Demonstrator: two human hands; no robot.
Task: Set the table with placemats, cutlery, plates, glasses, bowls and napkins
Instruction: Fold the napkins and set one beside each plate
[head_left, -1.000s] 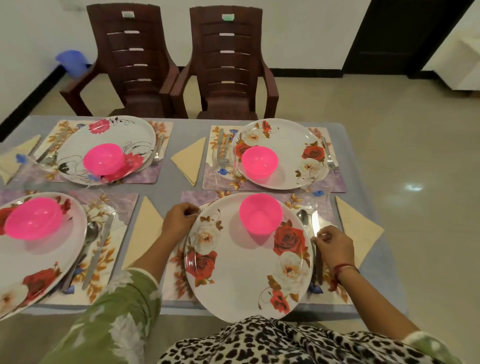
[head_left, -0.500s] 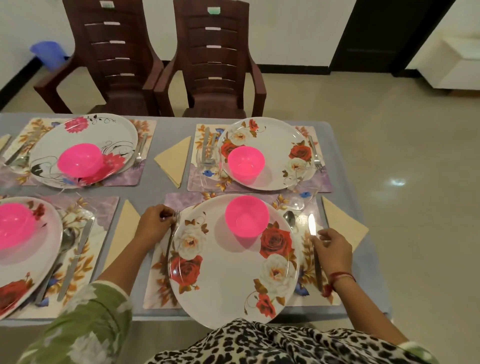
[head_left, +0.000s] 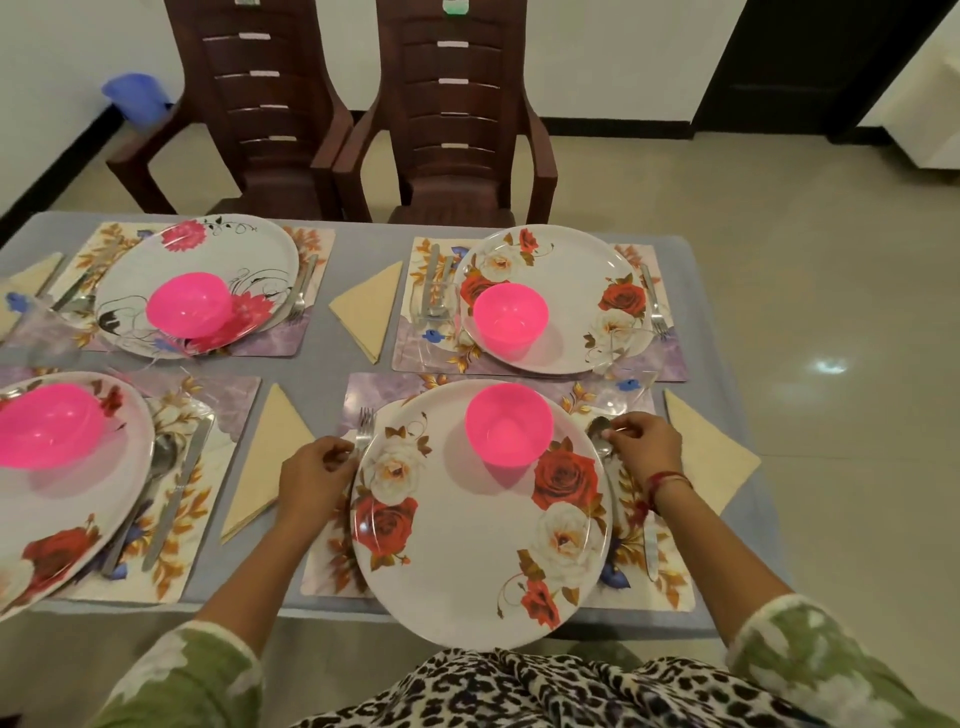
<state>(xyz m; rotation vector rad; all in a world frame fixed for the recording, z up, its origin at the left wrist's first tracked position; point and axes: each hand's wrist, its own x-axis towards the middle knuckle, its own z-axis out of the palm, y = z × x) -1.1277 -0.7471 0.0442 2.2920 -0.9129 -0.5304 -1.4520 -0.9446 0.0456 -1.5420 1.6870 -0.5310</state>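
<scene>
A white rose-patterned plate (head_left: 467, 540) with a pink bowl (head_left: 508, 423) on it lies on the near floral placemat (head_left: 670, 587). My left hand (head_left: 314, 480) pinches the handle of a fork (head_left: 365, 422) at the plate's left rim. My right hand (head_left: 647, 449) pinches a spoon (head_left: 598, 431) at the plate's right rim. A knife (head_left: 650, 551) lies on the placemat below my right wrist. A clear glass (head_left: 631, 379) stands past the spoon. A beige napkin (head_left: 711, 457) lies right of the mat.
Three other settings hold plates with pink bowls: far right (head_left: 550, 296), far left (head_left: 197, 283), near left (head_left: 62, 483). Napkins (head_left: 270, 462) lie between mats. Two brown chairs (head_left: 447, 114) stand beyond the grey table (head_left: 322, 364), whose right edge meets tiled floor.
My right hand let go of the knife, which now lies lower on the mat, and moved up onto the spoon. My left hand still holds the fork, whose tines now show.
</scene>
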